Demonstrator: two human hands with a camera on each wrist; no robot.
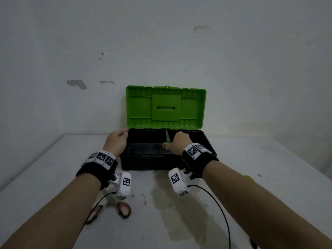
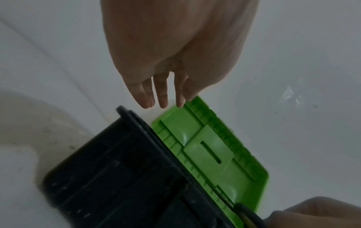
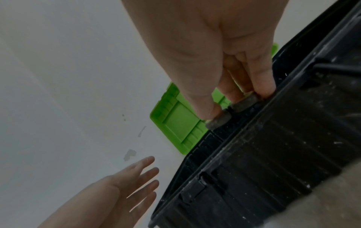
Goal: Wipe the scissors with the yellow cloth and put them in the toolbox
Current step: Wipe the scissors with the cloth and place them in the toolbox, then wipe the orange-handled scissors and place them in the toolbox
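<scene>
Right hand (image 1: 179, 141) grips the scissors (image 1: 168, 139) by the handles, blades pointing away, over the open toolbox (image 1: 206, 141); left hand (image 1: 116, 141), fingers relaxed and empty, probably steadies its left rim.

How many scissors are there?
2. One pair is in the right hand, held over the open toolbox. The other pair lies on the table, near the left forearm. More could be hidden under the arms.

L hand (image 1: 116, 141) relaxed, fingers straight; R hand (image 1: 178, 143) w/ fingers curled in a grip.
</scene>
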